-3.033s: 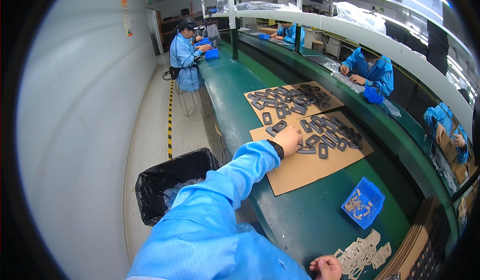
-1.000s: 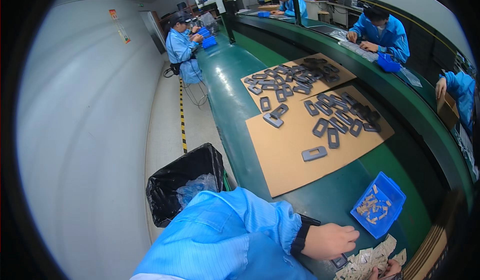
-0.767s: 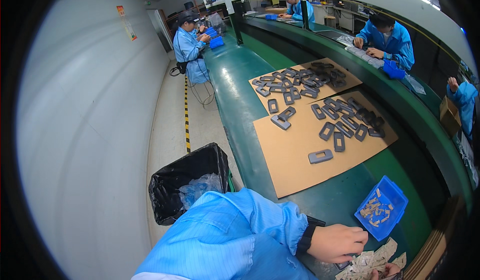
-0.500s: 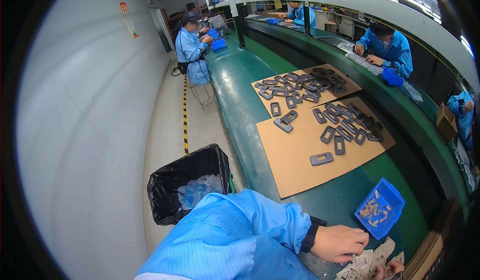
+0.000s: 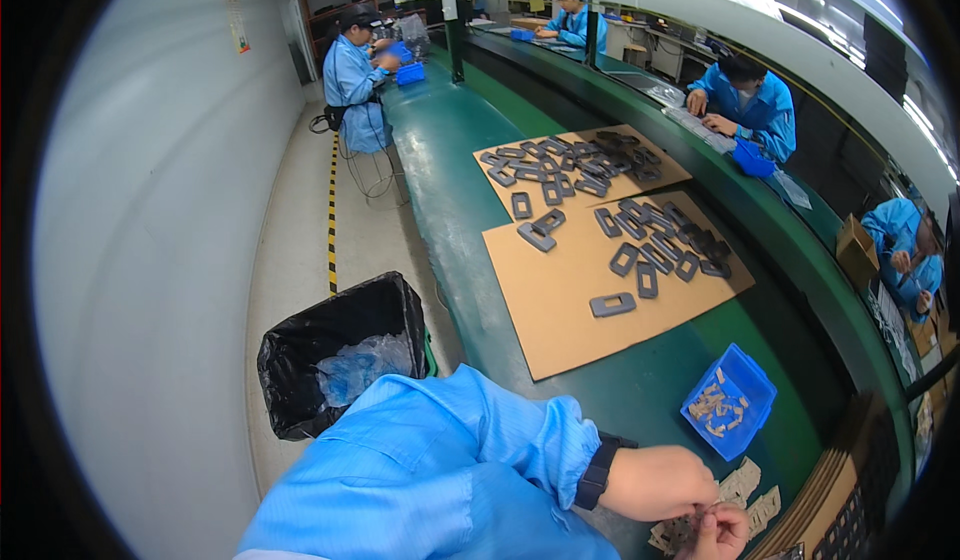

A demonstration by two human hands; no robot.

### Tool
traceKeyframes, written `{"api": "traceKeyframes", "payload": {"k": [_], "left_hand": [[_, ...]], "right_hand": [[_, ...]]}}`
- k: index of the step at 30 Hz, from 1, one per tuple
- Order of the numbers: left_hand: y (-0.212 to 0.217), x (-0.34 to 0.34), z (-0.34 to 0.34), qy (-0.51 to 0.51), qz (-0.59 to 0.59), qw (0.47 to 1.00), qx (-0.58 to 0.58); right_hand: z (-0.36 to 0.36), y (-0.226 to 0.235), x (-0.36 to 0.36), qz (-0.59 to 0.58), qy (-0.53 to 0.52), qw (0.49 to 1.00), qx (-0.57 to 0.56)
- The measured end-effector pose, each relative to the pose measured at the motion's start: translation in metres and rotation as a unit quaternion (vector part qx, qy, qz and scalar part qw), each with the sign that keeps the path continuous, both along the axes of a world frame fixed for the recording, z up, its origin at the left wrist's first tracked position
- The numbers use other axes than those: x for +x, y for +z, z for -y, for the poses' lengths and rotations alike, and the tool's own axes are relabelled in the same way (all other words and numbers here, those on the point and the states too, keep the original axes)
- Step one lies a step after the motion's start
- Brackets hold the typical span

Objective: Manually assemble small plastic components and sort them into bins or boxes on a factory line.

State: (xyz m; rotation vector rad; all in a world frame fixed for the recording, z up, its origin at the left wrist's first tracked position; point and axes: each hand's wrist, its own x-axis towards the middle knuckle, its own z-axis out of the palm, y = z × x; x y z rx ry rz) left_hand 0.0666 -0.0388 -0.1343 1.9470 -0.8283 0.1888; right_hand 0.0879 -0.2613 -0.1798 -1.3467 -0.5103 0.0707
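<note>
From where I stand, the long green surface (image 5: 440, 160) takes up most of the view, running away between the wall and the next line. On the floor beside it sits a black-lined bin (image 5: 288, 360) with crumpled clear plastic inside. Two cardboard sheets (image 5: 545, 325) lie on the surface, and nearer, on the right, a blue tray (image 5: 757, 400) stands at a slant.

The left grip (image 5: 660, 482), below a dark wristband, bends in to meet the right grip (image 5: 722, 532) near the lower edge. Their fingers come together there, but I can't tell whether anything is pinched between them.

The dark frames (image 5: 600, 308) are spread over the cardboard, many overlapping, with one by itself toward the near edge. They look like light, stiff plastic, perhaps a little slick; I'd take one by its long outer sides, away from the opening.

The pale flat pieces (image 5: 742, 480) lie in a loose heap under and beside the hands, just below the tray. I'd judge them thin, nearly weightless and easily bent or torn, best picked up by an edge or corner. Smallest are the beige scraps (image 5: 715, 403) inside the tray.
</note>
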Motion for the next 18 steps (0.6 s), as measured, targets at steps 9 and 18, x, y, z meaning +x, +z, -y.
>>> {"api": "traceKeyframes", "payload": {"k": [9,18], "left_hand": [[-0.020,0.024,0.006,0.072,0.110,0.991,0.020],[-0.020,0.034,-0.001,0.116,-0.058,0.991,0.007]], "right_hand": [[0.007,0.008,-0.012,-0.193,-0.029,0.979,-0.065],[0.002,0.004,0.003,-0.311,0.055,0.948,-0.028]]}}
